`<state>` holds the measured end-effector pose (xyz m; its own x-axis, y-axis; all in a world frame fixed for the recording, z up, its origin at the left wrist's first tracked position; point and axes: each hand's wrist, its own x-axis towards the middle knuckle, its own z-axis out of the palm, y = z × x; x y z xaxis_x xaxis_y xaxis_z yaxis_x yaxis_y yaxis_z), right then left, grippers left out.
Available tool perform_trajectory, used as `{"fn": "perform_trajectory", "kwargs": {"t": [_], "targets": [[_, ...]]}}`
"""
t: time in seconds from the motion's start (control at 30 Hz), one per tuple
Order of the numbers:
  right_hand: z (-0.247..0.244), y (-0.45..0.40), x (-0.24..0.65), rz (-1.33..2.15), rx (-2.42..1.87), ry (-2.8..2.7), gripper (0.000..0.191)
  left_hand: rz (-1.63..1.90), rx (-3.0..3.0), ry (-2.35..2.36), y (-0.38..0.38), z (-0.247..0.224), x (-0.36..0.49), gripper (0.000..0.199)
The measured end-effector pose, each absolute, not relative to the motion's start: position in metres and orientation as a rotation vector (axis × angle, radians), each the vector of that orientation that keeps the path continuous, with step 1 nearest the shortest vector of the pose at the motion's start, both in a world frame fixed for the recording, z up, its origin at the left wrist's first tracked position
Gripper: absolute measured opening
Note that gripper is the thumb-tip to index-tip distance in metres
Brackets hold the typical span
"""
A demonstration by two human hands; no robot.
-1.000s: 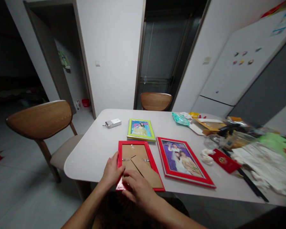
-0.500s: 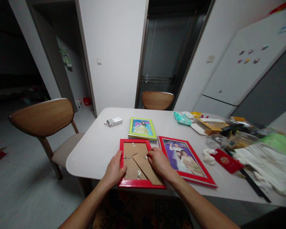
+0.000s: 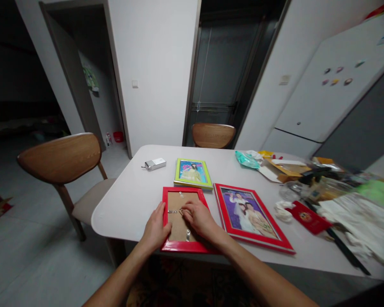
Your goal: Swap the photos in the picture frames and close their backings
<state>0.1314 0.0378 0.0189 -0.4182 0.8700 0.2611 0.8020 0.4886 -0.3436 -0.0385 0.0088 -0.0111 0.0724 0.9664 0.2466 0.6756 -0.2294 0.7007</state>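
A red picture frame (image 3: pixel 185 246) lies face down at the table's near edge, its brown backing board (image 3: pixel 176 228) with small metal clips facing up. My left hand (image 3: pixel 155 228) grips the frame's left side, thumb over the border and fingers along the outer edge. Over the middle of the backing, my right hand (image 3: pixel 200 217) has its fingers pinched together at the upper end of the stand flap; what lies between the fingertips is hidden. This hand and forearm cover most of the flap and the frame's right side.
A larger red frame with a couple's photo (image 3: pixel 251 215) lies right of the hands, a lime-green frame (image 3: pixel 192 174) beyond them. A small silver device (image 3: pixel 155 164) sits far left. Crumpled tissue, a red packet (image 3: pixel 309 217), a black-handled tool (image 3: pixel 345 251) and plastic wrappings crowd the right side.
My right hand has moved left from the clip at the frame's right side to the middle of the backing. My left hand keeps its hold on the frame's left edge.
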Motion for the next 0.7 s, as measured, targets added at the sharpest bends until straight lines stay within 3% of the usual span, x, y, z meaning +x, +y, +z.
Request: {"fn": "perform_trajectory", "kwargs": {"t": [0.43, 0.7], "targets": [[0.011, 0.051, 0.096, 0.091, -1.509, -2.285, 0.019, 0.963, 1.947, 1.621, 0.008, -0.008, -0.038, 0.057], [0.007, 0.081, 0.115, 0.091, -1.637, -2.184, 0.027, 0.935, 1.986, 1.633, 0.008, -0.008, -0.038, 0.059]]}}
